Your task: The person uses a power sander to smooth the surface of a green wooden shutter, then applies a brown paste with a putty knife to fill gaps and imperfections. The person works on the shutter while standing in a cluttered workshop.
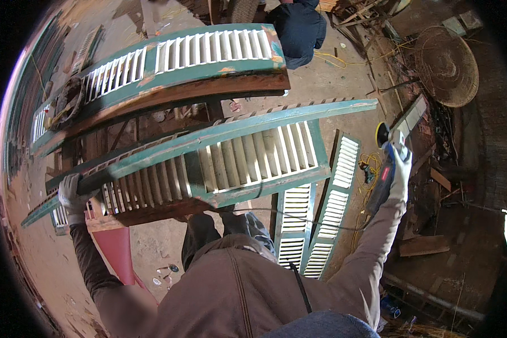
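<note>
My left hand (73, 193), in a pale work glove, is wrapped around the left part of a long green louvred shutter (231, 133) tipped up on its edge. Directly in front of me, another green shutter with pale slats (253, 160) lies beneath it. Out to the right, my gloved right hand (400, 162) grips a blue angle grinder (385, 174). Its round pad with a yellow rim (381, 134) is raised apart from the shutters. A dark cable runs from the grinder back toward my body.
Beyond lies another green shutter with worn paint (214, 50), a dark woven basket (70, 104) on its left end. Two narrow shutters (335, 205) lie at right. A person in dark clothing (298, 31) is at the back. Yellow cord (343, 61), a large round basket (446, 66) and scrap wood surround the right side.
</note>
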### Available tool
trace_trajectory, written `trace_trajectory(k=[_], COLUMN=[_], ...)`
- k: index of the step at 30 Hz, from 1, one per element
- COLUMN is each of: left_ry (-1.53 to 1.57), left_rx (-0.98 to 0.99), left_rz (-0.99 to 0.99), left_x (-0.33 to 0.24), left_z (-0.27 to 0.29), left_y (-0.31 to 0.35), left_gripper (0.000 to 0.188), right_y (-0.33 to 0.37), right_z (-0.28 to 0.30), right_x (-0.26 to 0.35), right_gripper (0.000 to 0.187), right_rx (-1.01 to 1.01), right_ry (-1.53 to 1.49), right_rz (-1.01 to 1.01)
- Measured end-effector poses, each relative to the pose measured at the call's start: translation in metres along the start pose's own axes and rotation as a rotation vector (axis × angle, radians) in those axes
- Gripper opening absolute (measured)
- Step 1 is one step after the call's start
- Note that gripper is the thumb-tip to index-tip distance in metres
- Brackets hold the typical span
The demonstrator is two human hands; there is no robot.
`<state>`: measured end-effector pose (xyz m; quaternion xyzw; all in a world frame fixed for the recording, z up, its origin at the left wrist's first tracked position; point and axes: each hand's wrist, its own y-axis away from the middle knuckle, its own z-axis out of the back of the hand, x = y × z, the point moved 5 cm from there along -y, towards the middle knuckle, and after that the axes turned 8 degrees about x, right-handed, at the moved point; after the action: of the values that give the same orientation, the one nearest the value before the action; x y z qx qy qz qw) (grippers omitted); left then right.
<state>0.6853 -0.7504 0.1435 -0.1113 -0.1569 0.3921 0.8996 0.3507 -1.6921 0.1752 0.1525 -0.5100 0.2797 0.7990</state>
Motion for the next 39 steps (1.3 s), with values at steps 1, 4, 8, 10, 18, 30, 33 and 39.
trace_trajectory(k=[1, 4, 8, 10, 18, 30, 33, 39], left_ry=[0.006, 0.091, 0.206, 0.27, 0.08, 0.027, -0.018, 0.02], left_rx=[-0.05, 0.054, 0.143, 0.122, 0.294, 0.201, 0.206, 0.197], left_rz=[-0.035, 0.099, 0.209, 0.17, 0.196, 0.195, 0.142, 0.249], left_x=[0.003, 0.023, 0.031, 0.025, 0.068, 0.206, 0.219, 0.29], left_z=[-0.004, -0.004, 0.025, 0.043, 0.028, 0.02, 0.024, 0.022], left_y=[0.001, 0.015, -0.036, -0.063, -0.012, 0.066, 0.079, 0.137], left_gripper=[0.072, 0.07, 0.04, 0.026, 0.078, 0.072, 0.071, 0.078], right_y=[0.015, 0.096, 0.163, 0.189, 0.319, 0.47, 0.557, 0.577], right_z=[-0.008, -0.081, -0.121, -0.152, -0.262, -0.301, -0.356, -0.396], right_x=[0.0, 0.057, 0.056, 0.064, 0.129, 0.164, 0.234, 0.253], right_gripper=[0.055, 0.049, 0.051, 0.052, 0.055, 0.06, 0.066, 0.059], right_rx=[-0.003, 0.095, 0.187, 0.242, 0.357, 0.374, 0.189, 0.171], right_ry=[-0.006, -0.132, -0.049, -0.041, -0.024, 0.06, 0.028, -0.116], right_rz=[0.007, -0.064, -0.016, 0.006, 0.11, 0.109, 0.065, 0.025])
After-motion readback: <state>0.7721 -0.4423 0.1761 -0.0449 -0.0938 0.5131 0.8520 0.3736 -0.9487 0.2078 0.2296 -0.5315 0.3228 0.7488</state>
